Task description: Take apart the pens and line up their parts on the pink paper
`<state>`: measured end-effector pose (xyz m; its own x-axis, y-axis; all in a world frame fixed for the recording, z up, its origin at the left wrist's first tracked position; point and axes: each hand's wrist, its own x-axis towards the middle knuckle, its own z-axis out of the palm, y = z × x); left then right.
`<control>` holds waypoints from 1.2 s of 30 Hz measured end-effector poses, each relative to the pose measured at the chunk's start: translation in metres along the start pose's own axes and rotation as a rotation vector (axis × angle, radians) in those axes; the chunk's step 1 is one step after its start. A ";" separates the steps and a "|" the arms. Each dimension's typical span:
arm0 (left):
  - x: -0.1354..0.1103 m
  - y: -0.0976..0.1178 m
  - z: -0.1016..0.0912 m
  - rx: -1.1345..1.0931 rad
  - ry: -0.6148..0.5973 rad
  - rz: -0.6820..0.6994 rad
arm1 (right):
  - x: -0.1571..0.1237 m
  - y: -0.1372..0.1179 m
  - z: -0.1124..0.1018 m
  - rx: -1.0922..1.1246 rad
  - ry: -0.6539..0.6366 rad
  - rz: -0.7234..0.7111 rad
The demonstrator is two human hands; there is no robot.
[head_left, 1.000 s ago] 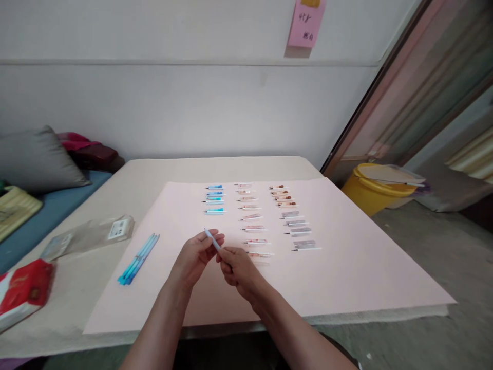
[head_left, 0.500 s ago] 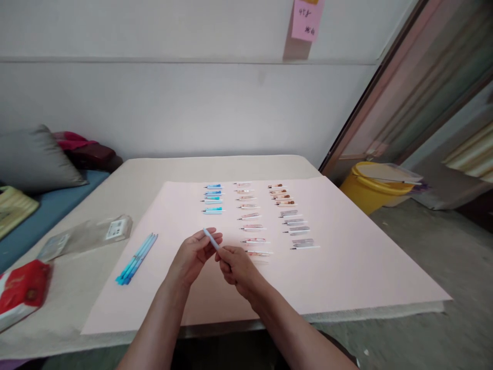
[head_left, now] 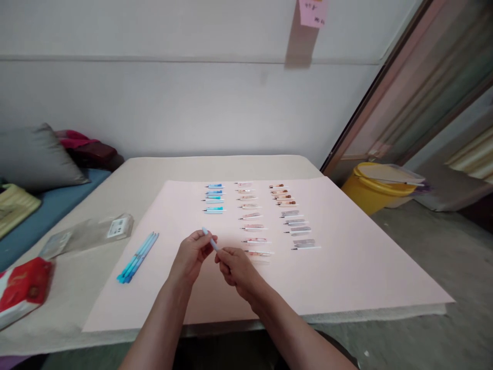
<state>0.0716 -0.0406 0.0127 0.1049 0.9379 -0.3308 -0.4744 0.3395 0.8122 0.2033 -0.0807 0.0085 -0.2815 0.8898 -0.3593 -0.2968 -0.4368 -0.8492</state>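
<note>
Between my hands is a slim pale-blue pen (head_left: 209, 238), tilted with its upper end toward the left. My left hand (head_left: 193, 253) pinches it between thumb and fingers near that upper end. Lower on the barrel, my right hand (head_left: 238, 265) is closed round the other end, hiding it. Left of my hands lie several blue pens (head_left: 137, 258) bunched together. Beyond them are rows of taken-apart pens with refills beside the barrels: blue ones (head_left: 214, 209), pinkish ones (head_left: 252, 226), brown-topped ones (head_left: 282, 197) and grey ones (head_left: 299, 229).
A pink sheet (head_left: 346, 267) covers much of the cloth-topped table (head_left: 146, 167). At left lie a clear plastic bag (head_left: 92, 234) and a red-and-white packet (head_left: 29, 288). A yellow bucket (head_left: 360, 190) stands right of the table, and a wall rises behind it.
My left fingers have closed in on the upper part of the pen. My right hand keeps its grip almost unmoved. The view has shifted slightly.
</note>
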 end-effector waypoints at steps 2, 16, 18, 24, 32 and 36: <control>0.002 -0.001 -0.002 0.008 0.052 0.019 | 0.001 0.002 0.001 -0.011 0.006 0.002; 0.020 0.012 -0.027 -0.338 0.372 -0.054 | -0.003 0.004 0.000 -0.211 -0.019 -0.004; 0.021 0.014 -0.029 -0.344 0.366 -0.052 | -0.002 0.003 0.000 -0.294 0.009 -0.037; 0.016 0.006 -0.020 -0.308 0.329 -0.048 | 0.002 0.004 -0.002 -0.492 0.164 -0.196; 0.015 0.003 -0.014 -0.352 0.358 -0.035 | -0.002 -0.001 -0.007 -0.666 0.268 -0.394; 0.021 0.014 -0.032 -0.423 0.468 -0.044 | -0.005 -0.008 -0.012 -0.668 0.271 -0.396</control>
<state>0.0397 -0.0186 0.0016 -0.2158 0.7605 -0.6125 -0.7931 0.2294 0.5642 0.2180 -0.0802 0.0122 -0.0145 0.9999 0.0068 0.3023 0.0108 -0.9532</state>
